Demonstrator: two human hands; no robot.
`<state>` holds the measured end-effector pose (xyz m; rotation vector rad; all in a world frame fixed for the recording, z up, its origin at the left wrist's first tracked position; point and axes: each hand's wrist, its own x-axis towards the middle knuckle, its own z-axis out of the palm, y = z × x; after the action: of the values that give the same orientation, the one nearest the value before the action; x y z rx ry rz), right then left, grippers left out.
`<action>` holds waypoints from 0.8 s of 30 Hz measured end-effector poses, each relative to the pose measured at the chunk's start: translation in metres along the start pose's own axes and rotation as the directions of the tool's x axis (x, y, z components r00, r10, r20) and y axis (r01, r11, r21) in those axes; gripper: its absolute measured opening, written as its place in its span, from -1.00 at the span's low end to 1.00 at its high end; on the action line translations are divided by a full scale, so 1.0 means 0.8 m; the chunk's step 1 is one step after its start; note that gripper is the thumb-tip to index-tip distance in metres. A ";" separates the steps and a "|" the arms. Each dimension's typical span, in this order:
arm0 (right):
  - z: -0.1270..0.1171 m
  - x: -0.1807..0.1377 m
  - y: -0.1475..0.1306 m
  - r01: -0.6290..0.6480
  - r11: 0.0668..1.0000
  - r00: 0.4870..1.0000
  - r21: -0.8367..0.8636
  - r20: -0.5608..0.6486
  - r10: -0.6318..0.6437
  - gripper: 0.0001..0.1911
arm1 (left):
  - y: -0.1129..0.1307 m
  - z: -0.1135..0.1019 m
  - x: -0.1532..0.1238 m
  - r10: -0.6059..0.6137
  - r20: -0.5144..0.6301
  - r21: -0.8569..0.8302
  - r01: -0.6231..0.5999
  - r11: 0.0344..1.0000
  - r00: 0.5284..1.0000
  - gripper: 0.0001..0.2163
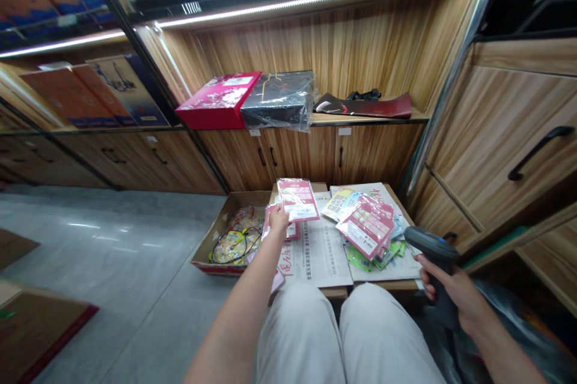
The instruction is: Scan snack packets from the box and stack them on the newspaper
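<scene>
My left hand [278,217] is closed on the edge of a pink packet in clear plastic [298,199], raised a little above the newspaper. Beneath it lies another pink packet [293,231], partly hidden by my hand. In my right hand [444,282] is a black handheld barcode scanner [435,246], its head turned left toward the packets. A fanned pile of pink packets [367,225] rests on the newspaper [327,258] between my hands. Yellow and pale blue packets show behind that pile, and green packets [358,258] stick out below it.
An open cardboard box [211,240] with small colourful items and a black cord stands left. Wooden cabinets [297,158] rise behind. The shelf above bears a red gift box [220,101] and a plastic-wrapped black box [279,98]. Another carton [36,330] sits on the floor at left.
</scene>
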<state>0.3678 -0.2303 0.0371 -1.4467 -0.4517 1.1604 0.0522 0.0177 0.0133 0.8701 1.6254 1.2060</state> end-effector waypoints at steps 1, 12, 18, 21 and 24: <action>0.001 0.000 0.000 -0.005 1.000 1.000 -0.001 -0.013 0.005 -0.40 | -0.009 -0.017 0.010 -0.004 -0.044 0.018 0.004 1.000 0.999 -0.66; -0.005 0.013 0.020 -0.054 0.997 0.995 -0.047 -0.085 0.050 -0.44 | -0.064 -0.088 0.046 0.185 -0.103 0.775 -0.038 0.631 0.977 -0.63; -0.009 0.012 0.023 -0.046 0.996 0.996 -0.073 -0.078 0.041 -0.50 | -0.059 -0.086 0.025 0.162 0.329 0.926 -0.351 0.138 0.931 -0.66; -0.010 0.008 0.022 -0.061 0.995 0.996 -0.080 -0.071 0.056 -0.48 | -0.055 -0.083 0.016 0.111 0.351 0.932 -0.359 0.055 0.930 -0.65; -0.008 0.003 0.021 -0.055 0.995 0.996 -0.085 -0.076 0.049 -0.45 | -0.048 -0.082 0.003 0.093 0.350 0.936 -0.351 -0.008 0.932 -0.63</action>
<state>0.3683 -0.2363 0.0198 -1.5795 -0.4198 1.1361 -0.0113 -0.0123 -0.0168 2.1517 2.1210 -0.2297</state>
